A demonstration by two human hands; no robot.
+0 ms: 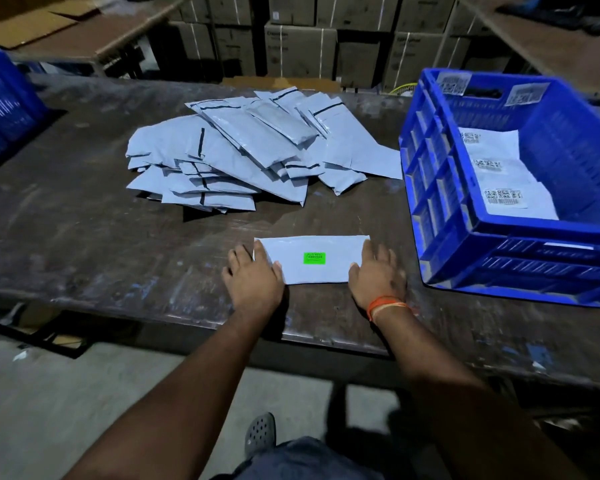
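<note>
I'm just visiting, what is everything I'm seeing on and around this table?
Flat mailer: one, pale grey with green label, under both hands.
Mailer pile: many, pale grey, middle of table.
Crate: one, blue, on the table's right end.
Labelled packets: at least three, white, inside the crate.
Second crate: one, blue, far left.
Table: one, dark brown, centre.
Cardboard boxes: many, brown, behind.
Left hand: flat on the mailer's left end.
Right hand: flat on its right end, orange thread at the wrist.
</note>
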